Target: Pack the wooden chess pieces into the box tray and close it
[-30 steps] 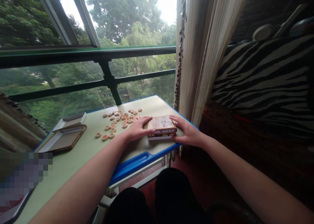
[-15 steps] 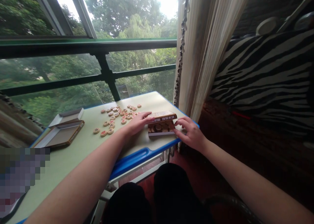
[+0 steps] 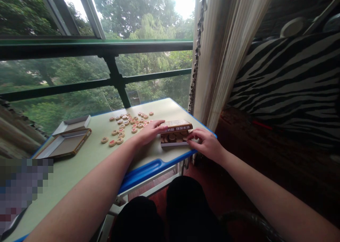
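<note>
On the table's near right part stands a small brown printed cardboard box (image 3: 175, 137) with white lettering along its upper front edge. Its lower front carries a picture of round pieces or shows pieces inside; I cannot tell which. My left hand (image 3: 150, 131) grips the box's upper left side, thumb along the front edge. At the right end, my right hand (image 3: 204, 141) has its thumb and fingers pinched together on the box's edge. Several round wooden Chinese chess pieces (image 3: 119, 140), marked in red or dark characters, lie scattered left of the box.
Two shallow open cardboard trays (image 3: 84, 137) lie at the table's left. The pale table (image 3: 87, 174) has a blue rim and stands against a window with a green railing (image 3: 148, 46). A curtain (image 3: 212, 58) hangs at the right. Part of the lower left is pixelated.
My right thumb and fingers have closed together at the box's right end, where they were spread apart before. My left hand stays in place on the box.
</note>
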`<state>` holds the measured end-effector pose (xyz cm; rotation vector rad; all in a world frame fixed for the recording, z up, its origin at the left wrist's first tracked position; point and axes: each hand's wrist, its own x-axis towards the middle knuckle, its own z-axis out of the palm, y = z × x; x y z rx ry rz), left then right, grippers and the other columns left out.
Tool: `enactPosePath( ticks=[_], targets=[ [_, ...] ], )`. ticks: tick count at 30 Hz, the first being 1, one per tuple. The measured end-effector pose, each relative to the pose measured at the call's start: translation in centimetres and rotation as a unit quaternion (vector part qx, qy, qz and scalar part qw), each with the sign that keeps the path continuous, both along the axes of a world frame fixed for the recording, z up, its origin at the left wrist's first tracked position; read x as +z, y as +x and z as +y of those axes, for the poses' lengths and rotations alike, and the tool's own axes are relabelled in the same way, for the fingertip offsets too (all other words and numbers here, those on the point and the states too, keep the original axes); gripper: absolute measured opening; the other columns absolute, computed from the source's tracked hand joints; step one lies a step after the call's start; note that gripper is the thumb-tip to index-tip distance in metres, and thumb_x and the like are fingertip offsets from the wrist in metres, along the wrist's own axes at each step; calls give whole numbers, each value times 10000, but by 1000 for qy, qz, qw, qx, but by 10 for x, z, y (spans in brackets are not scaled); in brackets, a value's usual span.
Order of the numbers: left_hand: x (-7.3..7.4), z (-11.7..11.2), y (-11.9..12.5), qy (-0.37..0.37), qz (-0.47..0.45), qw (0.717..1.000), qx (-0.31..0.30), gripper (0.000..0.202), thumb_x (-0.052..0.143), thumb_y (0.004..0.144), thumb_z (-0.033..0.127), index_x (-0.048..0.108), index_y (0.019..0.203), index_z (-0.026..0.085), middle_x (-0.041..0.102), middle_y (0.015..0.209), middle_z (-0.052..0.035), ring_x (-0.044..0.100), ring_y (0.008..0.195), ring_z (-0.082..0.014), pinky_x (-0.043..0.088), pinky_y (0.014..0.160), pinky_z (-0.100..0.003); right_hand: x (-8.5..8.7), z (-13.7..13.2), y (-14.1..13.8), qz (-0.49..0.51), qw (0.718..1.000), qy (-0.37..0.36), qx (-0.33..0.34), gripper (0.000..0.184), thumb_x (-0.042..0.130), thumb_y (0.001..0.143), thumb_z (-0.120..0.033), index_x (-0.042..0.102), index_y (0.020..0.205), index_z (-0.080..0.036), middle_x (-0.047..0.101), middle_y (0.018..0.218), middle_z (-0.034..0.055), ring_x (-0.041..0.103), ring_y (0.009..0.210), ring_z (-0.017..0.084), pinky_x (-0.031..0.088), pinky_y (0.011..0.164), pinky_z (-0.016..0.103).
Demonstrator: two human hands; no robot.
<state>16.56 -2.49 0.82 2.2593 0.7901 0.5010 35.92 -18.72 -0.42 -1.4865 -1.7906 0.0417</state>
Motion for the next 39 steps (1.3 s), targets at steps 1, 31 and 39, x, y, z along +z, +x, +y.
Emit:
enactPosePath(
  ticks=[1, 31, 39],
  targets=[
    [0, 0, 0, 0, 1, 1000, -1, 688, 416, 751, 587, 498, 1257, 129, 486, 1326, -91, 418, 1231, -277, 290, 1052, -367, 1, 1, 1, -1, 1000, -6, 2, 74, 587, 750, -253, 637, 742, -199, 619, 804, 36, 571, 769, 157, 472, 720, 285],
    [-3, 1, 1, -3, -12, 1000, 7, 688, 390, 762, 587, 502, 1247, 113, 488, 1322, -104, 412, 1235, -282, 284, 1058, -378, 0, 5, 9, -96, 992, 65, 54, 236, 449, 885, -302, 649, 912, -181, 654, 921, 81, 589, 877, 177, 474, 796, 308],
    [-2, 1, 2, -1, -17, 1000, -1, 663, 389, 765, 586, 522, 1231, 133, 509, 1303, -89, 425, 1219, -289, 304, 1042, -381, 17, 9, -5, -62, 996, -35, 46, 128, 588, 775, -220, 686, 839, -166, 655, 853, 57, 598, 764, 149, 478, 720, 262]
  ],
)
